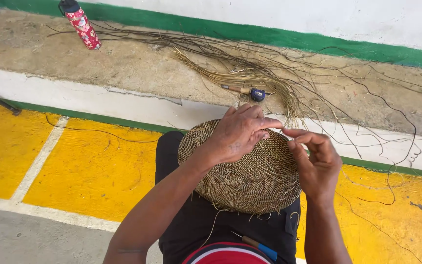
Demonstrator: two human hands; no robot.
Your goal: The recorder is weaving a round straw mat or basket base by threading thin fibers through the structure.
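The round coiled basket base (250,176) is rested on the lap, over dark trousers. It is pressed down at its far edge by the left hand (238,134), whose fingers are curled onto the rim. A thin strand is pinched by the fingers of the right hand (316,161), just off the right edge. A slipped pinch could loosen the last stitch; a hard pull could snap the fibre. Spare grass (250,73) is lying on the concrete step (123,63), an awl-like tool (245,91) among it.
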